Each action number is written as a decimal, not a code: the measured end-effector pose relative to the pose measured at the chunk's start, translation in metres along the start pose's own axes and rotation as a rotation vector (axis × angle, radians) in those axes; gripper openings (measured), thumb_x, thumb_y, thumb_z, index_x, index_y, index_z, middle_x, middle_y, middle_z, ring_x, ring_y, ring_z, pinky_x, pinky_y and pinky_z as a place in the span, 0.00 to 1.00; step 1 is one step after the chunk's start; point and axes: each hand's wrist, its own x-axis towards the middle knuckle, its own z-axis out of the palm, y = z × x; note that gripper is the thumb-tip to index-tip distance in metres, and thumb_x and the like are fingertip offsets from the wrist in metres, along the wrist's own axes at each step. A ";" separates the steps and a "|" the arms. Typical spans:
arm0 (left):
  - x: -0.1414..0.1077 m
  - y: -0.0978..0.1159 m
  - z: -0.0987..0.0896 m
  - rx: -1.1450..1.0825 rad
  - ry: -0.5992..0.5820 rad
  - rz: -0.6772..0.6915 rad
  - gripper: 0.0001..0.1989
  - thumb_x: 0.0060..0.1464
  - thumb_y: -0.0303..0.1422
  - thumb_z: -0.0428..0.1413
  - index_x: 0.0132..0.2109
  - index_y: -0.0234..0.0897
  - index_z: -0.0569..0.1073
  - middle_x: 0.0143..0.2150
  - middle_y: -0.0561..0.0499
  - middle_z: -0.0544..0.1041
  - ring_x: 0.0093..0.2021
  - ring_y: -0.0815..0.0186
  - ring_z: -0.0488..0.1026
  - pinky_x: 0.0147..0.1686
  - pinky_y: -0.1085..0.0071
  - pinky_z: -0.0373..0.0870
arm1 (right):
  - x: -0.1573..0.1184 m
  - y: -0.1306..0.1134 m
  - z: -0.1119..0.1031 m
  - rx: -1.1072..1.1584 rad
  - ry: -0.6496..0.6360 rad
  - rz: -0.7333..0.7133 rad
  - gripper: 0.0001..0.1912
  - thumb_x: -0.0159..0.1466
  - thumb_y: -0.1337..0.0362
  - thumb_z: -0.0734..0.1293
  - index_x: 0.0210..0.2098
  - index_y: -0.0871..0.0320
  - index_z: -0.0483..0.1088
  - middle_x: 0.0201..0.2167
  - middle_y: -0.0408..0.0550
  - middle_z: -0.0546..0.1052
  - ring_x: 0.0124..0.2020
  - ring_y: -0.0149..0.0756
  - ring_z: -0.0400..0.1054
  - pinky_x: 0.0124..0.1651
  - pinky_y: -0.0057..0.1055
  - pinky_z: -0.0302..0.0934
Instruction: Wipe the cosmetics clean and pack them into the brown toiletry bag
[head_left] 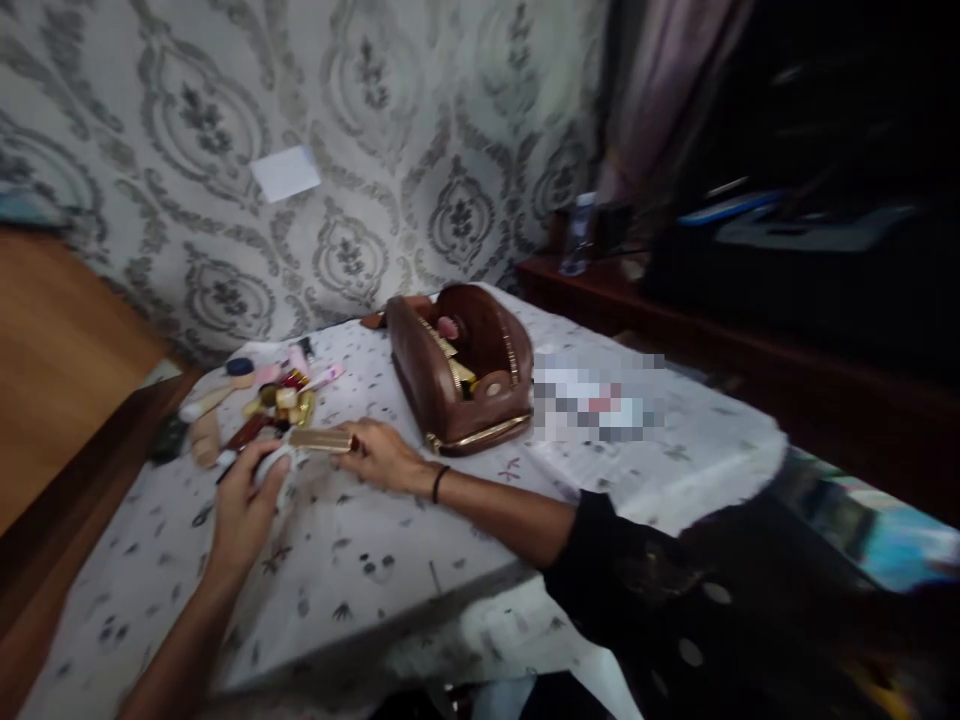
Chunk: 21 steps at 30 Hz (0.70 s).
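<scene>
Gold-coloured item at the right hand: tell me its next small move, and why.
Perhaps lift the gold-coloured item with the right hand toward the brown bag: that hand appears to hold one end, and the bag stands open just beyond. Whether the left hand grips it too is unclear.

No text, brand or number is legible. The cosmetics (286, 398) beyond the left grip (247, 495) are too blurred to read. A patch rightward of the right grip (381, 456) is pixelated.
</scene>
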 end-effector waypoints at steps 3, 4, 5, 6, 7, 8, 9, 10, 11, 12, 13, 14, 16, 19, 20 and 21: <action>0.005 -0.008 0.001 -0.069 -0.025 -0.039 0.13 0.57 0.42 0.52 0.40 0.39 0.73 0.38 0.51 0.78 0.41 0.60 0.75 0.43 0.67 0.73 | -0.001 -0.001 -0.001 -0.104 -0.027 0.004 0.11 0.65 0.62 0.68 0.45 0.60 0.75 0.35 0.47 0.75 0.35 0.33 0.68 0.39 0.26 0.57; 0.006 -0.011 0.001 -0.075 -0.034 -0.045 0.12 0.57 0.42 0.52 0.40 0.39 0.73 0.38 0.51 0.78 0.41 0.60 0.75 0.44 0.67 0.72 | -0.002 -0.002 -0.002 -0.137 -0.036 0.003 0.13 0.65 0.60 0.67 0.47 0.59 0.75 0.36 0.47 0.75 0.35 0.33 0.68 0.39 0.27 0.58; 0.006 -0.014 0.001 -0.073 -0.036 -0.050 0.12 0.57 0.41 0.52 0.40 0.38 0.73 0.38 0.50 0.78 0.41 0.60 0.75 0.44 0.66 0.72 | -0.003 -0.003 -0.002 -0.171 -0.042 0.006 0.14 0.66 0.59 0.67 0.48 0.58 0.75 0.37 0.48 0.75 0.35 0.34 0.69 0.40 0.27 0.58; 0.005 -0.016 0.001 -0.063 -0.035 -0.054 0.12 0.57 0.41 0.52 0.40 0.38 0.74 0.39 0.50 0.78 0.42 0.60 0.75 0.45 0.66 0.72 | -0.004 -0.004 -0.002 -0.203 -0.048 0.012 0.14 0.66 0.58 0.67 0.49 0.57 0.75 0.38 0.48 0.75 0.35 0.34 0.69 0.39 0.27 0.58; 0.004 -0.018 0.001 -0.047 -0.033 -0.054 0.12 0.57 0.40 0.52 0.41 0.38 0.74 0.40 0.49 0.79 0.43 0.59 0.75 0.45 0.66 0.72 | -0.005 -0.005 -0.003 -0.231 -0.054 0.019 0.15 0.66 0.58 0.67 0.49 0.56 0.75 0.39 0.49 0.75 0.35 0.35 0.70 0.39 0.27 0.58; 0.003 -0.020 0.001 -0.028 -0.030 -0.050 0.12 0.57 0.40 0.52 0.42 0.37 0.74 0.41 0.49 0.79 0.44 0.59 0.75 0.46 0.65 0.71 | -0.006 -0.006 -0.003 -0.254 -0.058 0.025 0.15 0.66 0.57 0.67 0.49 0.55 0.75 0.39 0.49 0.75 0.35 0.35 0.70 0.39 0.28 0.58; 0.002 -0.021 0.001 -0.007 -0.028 -0.043 0.13 0.58 0.39 0.52 0.43 0.37 0.74 0.42 0.48 0.79 0.45 0.58 0.75 0.47 0.64 0.71 | -0.006 -0.007 -0.003 -0.272 -0.061 0.032 0.15 0.65 0.56 0.67 0.48 0.55 0.76 0.39 0.49 0.75 0.35 0.36 0.71 0.38 0.28 0.58; 0.001 -0.022 0.001 0.015 -0.028 -0.033 0.13 0.58 0.39 0.51 0.44 0.37 0.75 0.42 0.48 0.79 0.45 0.58 0.75 0.48 0.64 0.71 | -0.006 -0.008 -0.003 -0.284 -0.064 0.037 0.15 0.65 0.56 0.67 0.47 0.55 0.76 0.39 0.49 0.75 0.35 0.36 0.71 0.37 0.28 0.57; -0.001 -0.022 0.002 0.036 -0.030 -0.024 0.13 0.59 0.39 0.51 0.45 0.37 0.75 0.43 0.47 0.79 0.46 0.57 0.75 0.47 0.63 0.71 | -0.006 -0.008 -0.003 -0.291 -0.067 0.042 0.15 0.65 0.56 0.68 0.47 0.55 0.76 0.39 0.48 0.74 0.35 0.36 0.71 0.37 0.28 0.57; -0.002 -0.022 0.002 0.055 -0.034 -0.018 0.13 0.59 0.38 0.51 0.45 0.37 0.75 0.44 0.47 0.79 0.46 0.57 0.75 0.47 0.63 0.71 | -0.006 -0.009 -0.003 -0.296 -0.068 0.046 0.15 0.64 0.56 0.68 0.47 0.55 0.76 0.39 0.48 0.74 0.35 0.35 0.70 0.36 0.28 0.57; -0.003 -0.022 0.002 0.073 -0.032 -0.011 0.13 0.59 0.38 0.50 0.45 0.37 0.75 0.44 0.47 0.79 0.46 0.57 0.75 0.46 0.64 0.71 | -0.006 -0.009 -0.004 -0.300 -0.070 0.052 0.15 0.64 0.56 0.68 0.47 0.56 0.76 0.38 0.48 0.74 0.34 0.35 0.70 0.36 0.27 0.56; -0.004 -0.021 0.003 0.088 -0.027 -0.003 0.13 0.59 0.37 0.50 0.45 0.37 0.75 0.44 0.47 0.79 0.46 0.57 0.75 0.46 0.64 0.71 | -0.006 -0.010 -0.004 -0.303 -0.072 0.057 0.14 0.64 0.56 0.68 0.46 0.56 0.76 0.38 0.47 0.74 0.34 0.34 0.70 0.35 0.27 0.56; -0.006 -0.019 0.005 0.109 -0.006 0.015 0.13 0.59 0.37 0.50 0.45 0.37 0.75 0.44 0.46 0.80 0.46 0.57 0.76 0.46 0.63 0.72 | -0.006 -0.011 -0.004 -0.307 -0.072 0.059 0.13 0.64 0.56 0.68 0.44 0.56 0.76 0.37 0.47 0.74 0.33 0.34 0.69 0.35 0.27 0.54; -0.007 -0.015 0.007 0.114 0.026 0.020 0.13 0.60 0.38 0.50 0.44 0.38 0.75 0.43 0.46 0.80 0.46 0.57 0.76 0.48 0.63 0.72 | -0.006 -0.014 -0.004 -0.322 -0.053 0.062 0.12 0.64 0.55 0.68 0.38 0.58 0.76 0.35 0.46 0.74 0.32 0.33 0.69 0.33 0.28 0.52; -0.007 -0.014 0.008 0.112 0.033 0.012 0.13 0.60 0.39 0.50 0.44 0.38 0.74 0.44 0.46 0.80 0.46 0.57 0.76 0.48 0.62 0.72 | -0.006 -0.015 -0.005 -0.329 -0.047 0.064 0.13 0.64 0.54 0.68 0.37 0.58 0.76 0.34 0.47 0.75 0.31 0.33 0.69 0.33 0.28 0.50; -0.007 -0.014 0.008 0.107 0.039 0.005 0.13 0.60 0.39 0.50 0.45 0.38 0.74 0.44 0.46 0.80 0.47 0.57 0.76 0.49 0.62 0.72 | -0.006 -0.017 -0.005 -0.336 -0.043 0.068 0.13 0.64 0.54 0.68 0.35 0.59 0.76 0.34 0.47 0.75 0.31 0.33 0.68 0.32 0.29 0.49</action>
